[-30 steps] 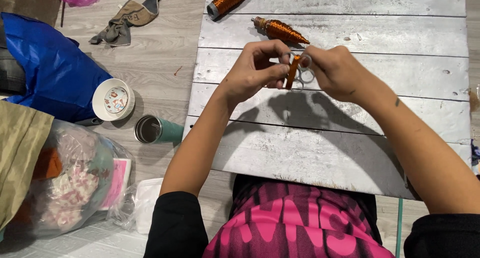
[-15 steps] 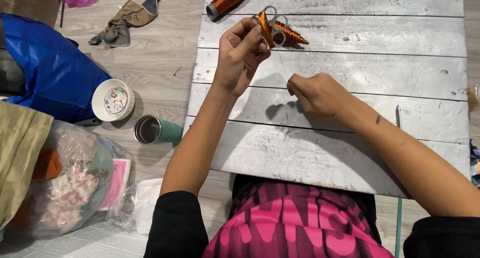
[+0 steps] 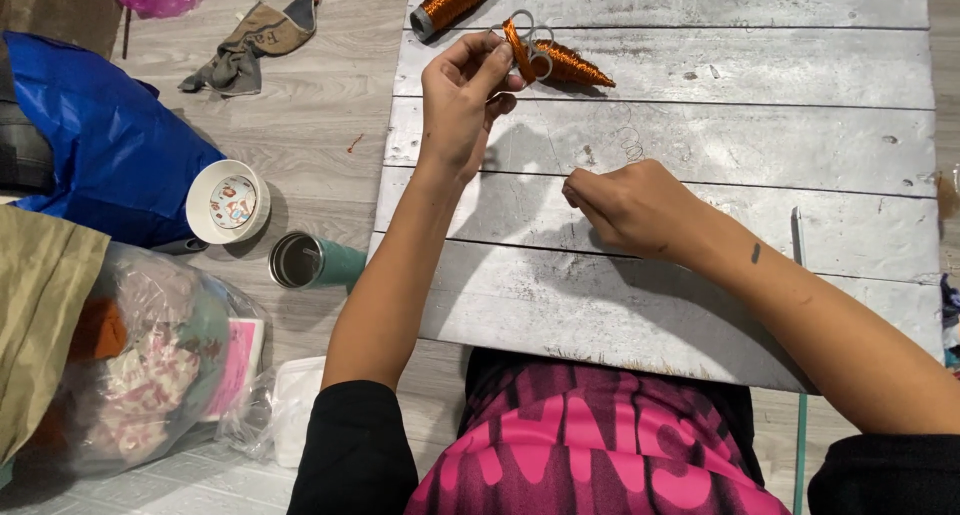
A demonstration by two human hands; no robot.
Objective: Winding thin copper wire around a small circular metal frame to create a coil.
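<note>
My left hand (image 3: 462, 100) is raised over the far part of the grey plank board (image 3: 700, 305) and holds a small pair of scissors (image 3: 522, 43) with silver finger loops and an orange part. Just right of the scissors lies an orange thread cone (image 3: 575, 65). An orange spool (image 3: 450, 0) lies at the board's far edge. My right hand (image 3: 630, 210) rests on the middle of the board with its fingers pinched together, seemingly on a thin curly wire (image 3: 630, 143) that rises just beyond it.
On the wooden floor to the left stand a white bowl (image 3: 228, 201) and a green metal cup (image 3: 305, 261). A blue bag (image 3: 100, 145), a clear plastic bag of fabric (image 3: 150, 365) and a crumpled cloth (image 3: 250, 40) also lie there.
My hands have parted. The left one carried the scissors up to the far side by the cone, and the right one dropped onto the middle of the board.
</note>
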